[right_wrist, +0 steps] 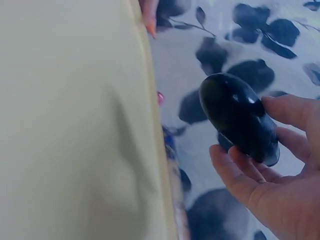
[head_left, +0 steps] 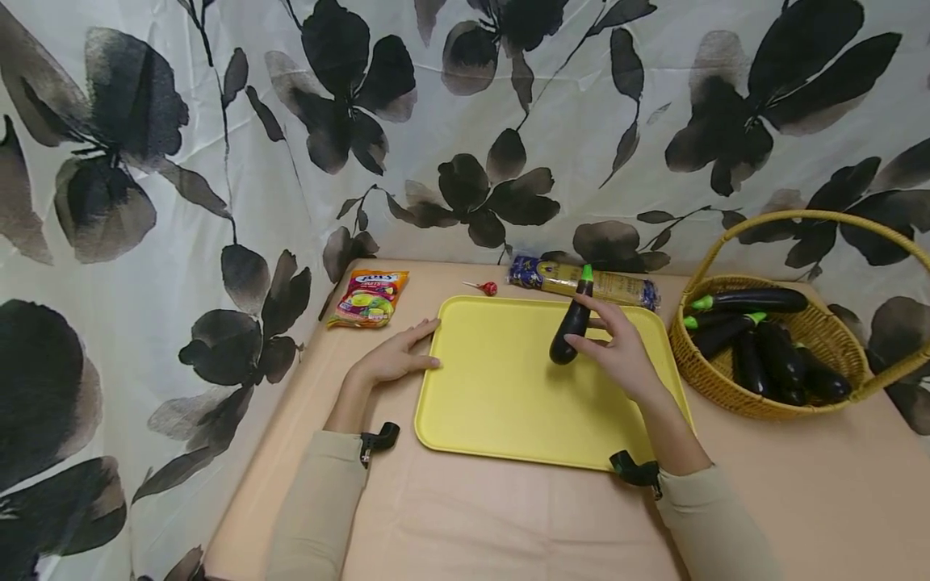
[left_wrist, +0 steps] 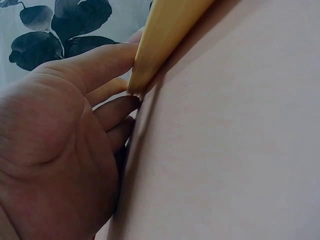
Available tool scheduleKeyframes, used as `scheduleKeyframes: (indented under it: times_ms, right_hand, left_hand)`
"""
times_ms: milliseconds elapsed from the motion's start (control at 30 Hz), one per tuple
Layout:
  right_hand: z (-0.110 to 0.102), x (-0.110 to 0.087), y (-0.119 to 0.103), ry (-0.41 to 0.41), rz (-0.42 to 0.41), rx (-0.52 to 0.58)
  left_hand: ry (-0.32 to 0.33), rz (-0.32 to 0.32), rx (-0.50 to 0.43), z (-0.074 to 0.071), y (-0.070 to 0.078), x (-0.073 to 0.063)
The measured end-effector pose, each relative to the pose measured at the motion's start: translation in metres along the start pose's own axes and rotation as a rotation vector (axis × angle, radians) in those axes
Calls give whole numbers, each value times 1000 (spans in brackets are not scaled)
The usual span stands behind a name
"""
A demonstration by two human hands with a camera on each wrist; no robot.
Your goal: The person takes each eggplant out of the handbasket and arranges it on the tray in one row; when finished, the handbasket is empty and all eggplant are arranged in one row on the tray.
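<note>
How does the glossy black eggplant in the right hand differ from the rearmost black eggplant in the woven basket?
The right hand grips the glossy black eggplant above the yellow rectangular tray; the rearmost black eggplant lies in the tan woven basket. The gripped eggplant's green end points mostly forward; the rearmost eggplant's points left. Both are glossy and black, with green ends.

Both forearms point(head_left: 320, 500) extended over the tabletop point(head_left: 508, 524).
Left hand point(head_left: 392, 355) nearer the left edge, fingers point(head_left: 419, 330) mostly straight; right hand point(head_left: 617, 355) farther right, fingers curved in a pinch opposite the thumb point(head_left: 587, 347).
</note>
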State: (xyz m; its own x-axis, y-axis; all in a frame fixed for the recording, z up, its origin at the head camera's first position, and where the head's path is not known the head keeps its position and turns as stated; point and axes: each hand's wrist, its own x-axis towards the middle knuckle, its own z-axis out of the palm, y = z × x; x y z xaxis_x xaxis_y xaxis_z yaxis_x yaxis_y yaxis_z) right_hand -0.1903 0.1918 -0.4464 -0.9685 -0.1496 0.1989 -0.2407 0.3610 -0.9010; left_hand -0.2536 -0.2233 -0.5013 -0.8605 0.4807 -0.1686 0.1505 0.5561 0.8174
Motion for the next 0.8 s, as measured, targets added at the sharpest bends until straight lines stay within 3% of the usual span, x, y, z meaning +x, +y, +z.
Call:
scheduleKeyframes:
  times_ms: [233, 600, 800]
  right_hand:
    - [27, 12, 4, -123, 74, 5]
    - [78, 23, -6, -329, 126, -8]
    - [99, 35, -14, -393, 144, 4]
  left_hand:
    - [-9, 2, -6, 0, 1, 2]
    - [-7, -34, 25, -1, 0, 2]
    - [-7, -36, 29, 0, 1, 3]
